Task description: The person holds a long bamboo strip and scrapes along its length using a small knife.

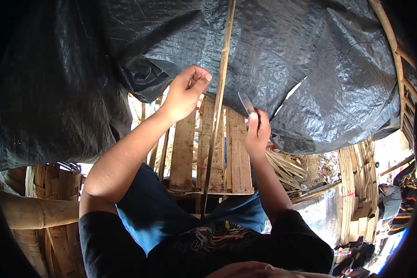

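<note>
My right hand (258, 132) grips a knife (246, 102), its pale blade pointing up and to the left. My left hand (188, 91) is raised, its fingers curled and the thumb bent in against them. Whether a small thing sits in that pinch I cannot make out. Between my hands runs a long, thin bamboo strip (220, 88), from the upper edge down to between my knees. It is close beside my left fingertips, and I see no clear contact. Under the hands lies a slatted wooden bench (182, 153).
Black plastic sheeting (292, 51) hangs ahead, with a slit at its right. A thick bamboo pole (55, 214) lies at the lower left. Split bamboo strips (285, 167) lie at right near woven bamboo panels (352, 185). Someone in dark clothing (401, 197) is at the far right.
</note>
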Demonstrator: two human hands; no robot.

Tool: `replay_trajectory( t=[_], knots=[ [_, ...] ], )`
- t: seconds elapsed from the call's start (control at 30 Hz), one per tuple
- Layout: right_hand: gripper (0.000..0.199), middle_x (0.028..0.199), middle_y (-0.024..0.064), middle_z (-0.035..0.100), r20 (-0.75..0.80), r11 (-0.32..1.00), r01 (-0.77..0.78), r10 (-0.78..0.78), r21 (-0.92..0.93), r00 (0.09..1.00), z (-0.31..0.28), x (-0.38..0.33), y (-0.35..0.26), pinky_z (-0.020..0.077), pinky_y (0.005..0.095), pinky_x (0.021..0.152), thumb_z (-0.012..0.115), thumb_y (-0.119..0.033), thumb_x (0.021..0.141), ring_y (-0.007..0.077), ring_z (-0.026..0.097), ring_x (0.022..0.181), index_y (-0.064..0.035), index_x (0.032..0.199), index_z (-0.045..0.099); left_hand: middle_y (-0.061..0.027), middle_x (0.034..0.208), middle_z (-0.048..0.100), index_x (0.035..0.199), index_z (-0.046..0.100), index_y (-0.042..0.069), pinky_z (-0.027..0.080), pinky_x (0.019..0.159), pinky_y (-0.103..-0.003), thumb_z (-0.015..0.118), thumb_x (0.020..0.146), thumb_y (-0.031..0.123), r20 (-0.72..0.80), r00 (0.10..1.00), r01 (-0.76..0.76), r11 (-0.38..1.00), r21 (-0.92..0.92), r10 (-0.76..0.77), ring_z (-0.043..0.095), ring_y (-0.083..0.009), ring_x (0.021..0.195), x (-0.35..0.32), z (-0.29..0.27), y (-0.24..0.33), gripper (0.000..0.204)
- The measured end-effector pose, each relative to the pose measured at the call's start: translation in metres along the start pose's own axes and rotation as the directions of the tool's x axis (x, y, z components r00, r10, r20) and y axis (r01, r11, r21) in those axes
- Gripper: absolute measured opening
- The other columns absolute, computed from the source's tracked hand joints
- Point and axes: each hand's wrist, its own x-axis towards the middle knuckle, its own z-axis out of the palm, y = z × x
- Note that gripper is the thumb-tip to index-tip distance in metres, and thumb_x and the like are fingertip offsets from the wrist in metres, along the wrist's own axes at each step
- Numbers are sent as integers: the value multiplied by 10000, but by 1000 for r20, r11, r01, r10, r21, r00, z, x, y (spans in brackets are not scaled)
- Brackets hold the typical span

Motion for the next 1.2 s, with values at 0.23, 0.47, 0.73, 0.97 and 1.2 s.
replay_trajectory(
  t=[0.23, 0.47, 0.73, 0.97, 1.2],
  knots=[
    [219, 735, 50, 567, -12, 973, 179, -179, 145, 984, 42, 73, -30, 437, 278, 635, 494, -218, 1013, 127, 533, 683, -10, 1027, 559, 13, 901, 596, 1030, 585, 59, 460, 701, -217, 557, 990, 274, 25, 999, -38, 998, -52, 39, 589, -75, 782, 14, 9, -8, 220],
    [293, 620, 106, 497, 28, 980, 194, -196, 53, 980, 67, 116, -48, 403, 321, 541, 513, -262, 1007, 143, 452, 558, -10, 864, 554, 25, 862, 629, 984, 604, 94, 470, 602, -215, 541, 990, 362, 263, 937, 251, 967, -53, -229, 627, -67, 724, 11, 2, -8, 275],
    [319, 610, 101, 472, 31, 984, 155, -159, 86, 987, 73, 98, -25, 394, 315, 532, 527, -282, 998, 111, 435, 572, -9, 834, 547, 21, 835, 623, 967, 613, 97, 450, 555, -207, 567, 973, 390, 253, 923, 323, 941, -102, -290, 621, -73, 697, 11, 3, -10, 297],
    [328, 604, 89, 458, 80, 980, 157, -167, 120, 983, 76, 103, -34, 388, 312, 532, 506, -284, 1006, 106, 425, 585, -12, 825, 536, 22, 822, 621, 979, 617, 111, 468, 562, -212, 565, 964, 433, 244, 916, 347, 934, -83, -318, 643, -87, 713, 10, 0, -11, 326],
    [334, 599, 74, 440, 78, 980, 133, -146, 151, 986, 74, 95, -11, 384, 305, 531, 515, -281, 1007, 94, 407, 586, -13, 807, 517, 21, 823, 624, 989, 612, 112, 471, 548, -211, 568, 961, 438, 247, 908, 369, 926, -85, -339, 646, -88, 708, 10, 4, -11, 330]
  ],
)
